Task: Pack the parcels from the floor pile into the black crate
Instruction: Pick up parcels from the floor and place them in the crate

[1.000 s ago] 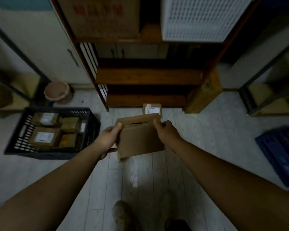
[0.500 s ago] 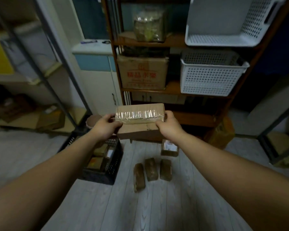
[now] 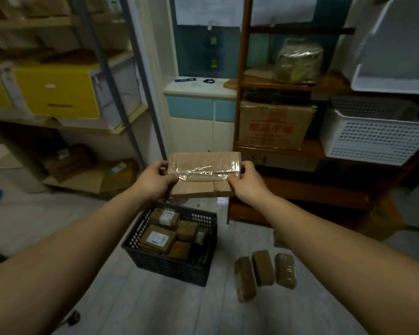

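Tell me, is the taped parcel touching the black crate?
Apart. The head view shows the left hand and right hand holding the taped parcel aloft, floor showing between it and the black crate.

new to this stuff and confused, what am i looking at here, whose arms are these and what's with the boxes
No machine here: these are a person's two bare arms, seen from a camera worn on their head, looking forward and down. The left hand and right hand grip the ends of a taped cardboard box, held up in front of the shelves. Below it on the floor stands a black crate already holding several parcels. To its right three wrapped parcels lie side by side.
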### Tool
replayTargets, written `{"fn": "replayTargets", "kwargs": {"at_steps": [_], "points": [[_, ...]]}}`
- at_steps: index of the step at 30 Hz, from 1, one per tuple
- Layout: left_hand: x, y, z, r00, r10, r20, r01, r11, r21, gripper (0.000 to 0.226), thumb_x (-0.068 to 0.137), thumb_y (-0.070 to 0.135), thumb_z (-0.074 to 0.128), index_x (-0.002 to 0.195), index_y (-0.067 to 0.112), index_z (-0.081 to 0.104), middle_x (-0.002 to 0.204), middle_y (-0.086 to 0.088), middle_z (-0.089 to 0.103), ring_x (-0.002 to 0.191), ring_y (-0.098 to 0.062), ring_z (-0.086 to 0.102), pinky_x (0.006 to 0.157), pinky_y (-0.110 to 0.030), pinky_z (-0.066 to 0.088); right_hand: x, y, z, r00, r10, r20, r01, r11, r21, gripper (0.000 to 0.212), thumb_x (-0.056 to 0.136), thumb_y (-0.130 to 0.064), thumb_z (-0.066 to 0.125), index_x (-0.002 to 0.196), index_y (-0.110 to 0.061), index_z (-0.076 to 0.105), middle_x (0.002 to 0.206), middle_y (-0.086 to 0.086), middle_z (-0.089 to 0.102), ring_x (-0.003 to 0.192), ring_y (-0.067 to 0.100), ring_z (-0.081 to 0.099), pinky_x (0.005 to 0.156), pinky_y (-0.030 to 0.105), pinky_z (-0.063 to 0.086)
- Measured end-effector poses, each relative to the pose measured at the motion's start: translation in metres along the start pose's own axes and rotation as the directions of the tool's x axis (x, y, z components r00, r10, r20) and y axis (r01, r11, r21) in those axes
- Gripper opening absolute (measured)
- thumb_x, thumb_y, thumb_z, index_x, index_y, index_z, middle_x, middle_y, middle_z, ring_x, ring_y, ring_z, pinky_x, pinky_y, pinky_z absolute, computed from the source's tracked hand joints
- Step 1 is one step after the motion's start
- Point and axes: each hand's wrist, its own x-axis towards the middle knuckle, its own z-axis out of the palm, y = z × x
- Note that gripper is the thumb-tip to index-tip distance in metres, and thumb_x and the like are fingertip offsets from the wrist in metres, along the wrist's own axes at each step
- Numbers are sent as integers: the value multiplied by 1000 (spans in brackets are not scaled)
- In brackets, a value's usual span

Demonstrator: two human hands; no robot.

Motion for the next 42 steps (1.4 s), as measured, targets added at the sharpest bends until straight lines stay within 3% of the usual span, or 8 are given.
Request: {"fn": "replayTargets", "kwargs": {"at_steps": [6, 12, 17, 20, 26, 33, 38, 42], "points": [[35, -31, -41, 995, -64, 76, 60, 997, 57, 37, 88, 18, 61, 123, 18, 48, 103, -3, 59, 99, -26, 60, 91, -48, 51, 19, -9, 62, 1000, 27, 9, -27, 999, -42, 44, 94, -28, 54, 134, -20, 40, 125, 3, 56, 109, 21, 55, 81, 30, 47], [95, -62, -50, 975, -188, 121, 184, 982, 47, 42, 89, 18, 59, 127, 21, 42, 107, -8, 58, 96, -29, 61, 84, -50, 55, 77, 0, 104, 996, 54, 64, -53, 998, -18, 46, 92, -24, 56, 135, -20, 40, 124, 2, 57, 101, 16, 56, 82, 32, 50], [144, -84, -59, 949, -269, 163, 269, 963, 23, 37, 91, 15, 55, 125, 23, 42, 104, -6, 58, 92, -26, 62, 74, -44, 58, 125, 10, 137, 985, 95, 141, -86, 994, -66, 61, 89, -26, 59, 143, -27, 30, 130, 1, 54, 115, 24, 54, 96, 40, 47], [172, -93, -60, 936, -302, 182, 304, 953, 16, 37, 92, 13, 54, 125, 24, 43, 108, -7, 56, 96, -30, 59, 74, -49, 58, 140, 14, 149, 980, 117, 160, -100, 989, -113, 90, 85, -25, 66, 150, -35, 4, 146, 3, 33, 128, 26, 41, 97, 29, 41], [233, -113, -58, 933, -262, 248, 221, 959, 179, 34, 93, 12, 50, 126, 21, 45, 113, -13, 53, 95, -34, 59, 70, -45, 58, 154, 19, 178, 947, 73, 312, 76, 895, -439, 113, 74, -45, 75, 150, -30, -8, 157, 1, -18, 144, 32, 12, 111, 40, 31], [293, -164, -68, 883, -133, 450, -48, 928, 369, 40, 94, 7, 47, 135, 8, 43, 121, -20, 55, 104, -33, 58, 72, -30, 49, 154, 35, 255, 954, 203, 222, 32, 665, -746, 125, 61, -71, 67, 146, -34, -17, 157, 5, 4, 143, 35, -3, 114, 49, 7], [319, -218, -53, 881, -79, 467, -94, 938, 335, 42, 92, 6, 46, 132, 18, 49, 119, -16, 56, 92, -25, 58, 78, -36, 53, 150, 71, 307, 966, 155, 209, 51, 676, -736, 109, 66, -71, 57, 141, -44, -18, 150, 9, 15, 131, 35, 25, 106, 47, 25], [334, -290, -4, 847, -82, 525, -45, 974, 224, 70, 87, 5, 58, 147, 17, 25, 146, -11, 37, 125, -27, 45, 100, -41, 45, 155, 142, 357, 949, 297, 104, -152, 722, -675, 101, 67, -74, 51, 138, -48, -17, 138, 10, 22, 119, 33, 34, 94, 45, 36]]}}
